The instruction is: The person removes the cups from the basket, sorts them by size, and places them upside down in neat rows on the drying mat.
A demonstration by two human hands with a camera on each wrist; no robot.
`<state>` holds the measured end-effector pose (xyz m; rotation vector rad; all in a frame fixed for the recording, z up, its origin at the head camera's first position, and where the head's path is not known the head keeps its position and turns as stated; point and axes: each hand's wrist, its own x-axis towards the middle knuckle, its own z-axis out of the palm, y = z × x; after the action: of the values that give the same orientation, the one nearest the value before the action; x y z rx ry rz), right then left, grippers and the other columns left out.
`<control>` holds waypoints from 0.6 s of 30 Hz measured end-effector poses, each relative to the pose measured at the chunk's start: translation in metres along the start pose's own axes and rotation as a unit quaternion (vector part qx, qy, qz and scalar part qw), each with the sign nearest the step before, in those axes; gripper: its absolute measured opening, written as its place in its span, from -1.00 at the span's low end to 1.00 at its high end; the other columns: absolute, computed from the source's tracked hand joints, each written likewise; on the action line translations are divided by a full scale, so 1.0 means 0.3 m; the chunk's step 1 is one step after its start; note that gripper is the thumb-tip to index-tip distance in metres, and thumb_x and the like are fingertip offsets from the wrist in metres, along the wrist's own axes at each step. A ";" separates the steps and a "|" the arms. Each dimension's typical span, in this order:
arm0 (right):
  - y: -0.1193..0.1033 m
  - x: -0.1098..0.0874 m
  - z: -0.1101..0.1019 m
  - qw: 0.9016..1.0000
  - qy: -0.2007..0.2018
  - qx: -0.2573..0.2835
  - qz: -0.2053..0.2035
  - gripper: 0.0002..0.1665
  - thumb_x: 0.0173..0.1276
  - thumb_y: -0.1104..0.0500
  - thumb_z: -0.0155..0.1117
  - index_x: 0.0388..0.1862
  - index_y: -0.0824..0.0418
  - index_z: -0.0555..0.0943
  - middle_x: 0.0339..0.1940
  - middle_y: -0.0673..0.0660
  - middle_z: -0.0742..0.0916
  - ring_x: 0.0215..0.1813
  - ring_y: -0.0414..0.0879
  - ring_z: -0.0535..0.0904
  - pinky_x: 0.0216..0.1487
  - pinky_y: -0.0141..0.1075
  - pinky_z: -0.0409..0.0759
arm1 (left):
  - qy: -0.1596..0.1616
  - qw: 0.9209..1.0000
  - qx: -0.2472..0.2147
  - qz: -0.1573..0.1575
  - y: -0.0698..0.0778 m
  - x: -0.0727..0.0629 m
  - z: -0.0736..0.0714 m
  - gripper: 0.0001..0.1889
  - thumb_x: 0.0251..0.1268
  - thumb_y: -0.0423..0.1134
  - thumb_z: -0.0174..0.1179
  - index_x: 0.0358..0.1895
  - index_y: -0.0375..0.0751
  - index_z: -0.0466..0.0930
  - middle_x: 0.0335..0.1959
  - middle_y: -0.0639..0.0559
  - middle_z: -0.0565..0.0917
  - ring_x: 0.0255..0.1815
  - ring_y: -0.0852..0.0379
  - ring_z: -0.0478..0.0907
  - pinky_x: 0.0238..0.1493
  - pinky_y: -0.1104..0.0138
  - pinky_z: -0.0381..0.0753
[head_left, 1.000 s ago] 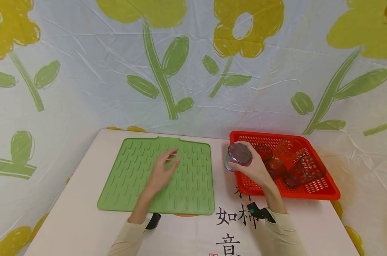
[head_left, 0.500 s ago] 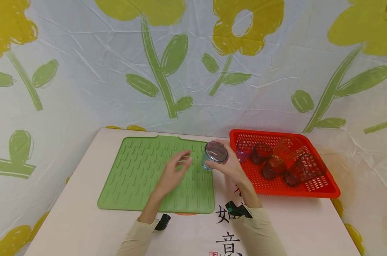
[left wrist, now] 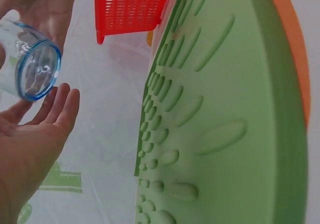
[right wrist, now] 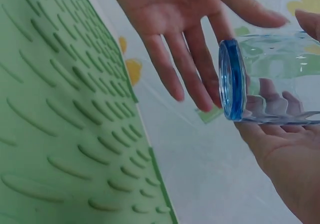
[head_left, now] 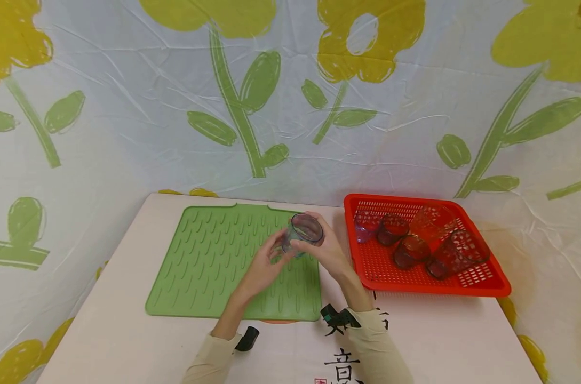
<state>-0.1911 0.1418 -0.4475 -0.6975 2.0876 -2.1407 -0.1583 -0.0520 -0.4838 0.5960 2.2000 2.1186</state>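
Observation:
A clear drinking glass with a bluish tint (head_left: 307, 228) is above the right part of a green ridged mat (head_left: 208, 261). My right hand (head_left: 332, 255) grips it around its side. Its thick blue base faces my left hand (head_left: 263, 271), as the right wrist view shows the glass (right wrist: 275, 64) nearly level. My left hand (right wrist: 175, 21) has its fingers loosely extended around the base end there. In the left wrist view those fingers lie just under the base of the glass (left wrist: 39, 70); whether they touch it, I cannot tell.
A red perforated basket (head_left: 434, 290) stands to the right, holding several glasses, among them a purple-tinted glass (head_left: 365, 226) and a large tilted glass (head_left: 455, 256). Black characters (head_left: 342, 368) mark the white table covering (head_left: 280, 352). Behind hangs a flower-patterned cloth (head_left: 165, 154).
My right hand has carried the glass leftward from beside the basket to over the mat. My left hand has moved right, up to the glass.

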 end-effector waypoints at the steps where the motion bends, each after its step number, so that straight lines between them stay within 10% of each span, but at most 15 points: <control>1: 0.003 0.002 0.006 1.000 -0.001 0.007 0.000 -0.26 0.32 0.29 0.48 0.42 0.28 0.38 0.31 0.22 0.61 0.40 0.09 0.48 0.43 -0.16 0.42 | -0.001 1.000 -0.006 -0.002 -0.001 0.000 0.000 -0.28 0.47 -0.29 0.29 0.60 -0.13 0.18 0.49 -0.11 0.39 0.50 -0.06 0.33 0.47 -0.04 0.32; 18: 0.026 -0.010 0.039 1.000 0.008 0.025 0.015 -0.20 0.43 0.19 0.38 0.56 0.15 0.26 0.50 0.31 0.45 0.48 0.14 0.39 0.38 -0.12 0.48 | 0.029 0.998 -0.051 -0.033 -0.009 -0.016 -0.029 -0.24 0.32 -0.31 0.43 0.53 -0.13 0.27 0.37 -0.21 0.49 0.39 -0.10 0.46 0.39 0.02 0.44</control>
<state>-0.1862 0.1313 -0.4562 -0.6417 2.0315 -2.1817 -0.1570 -0.0618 -0.4870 0.4539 2.0927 2.2259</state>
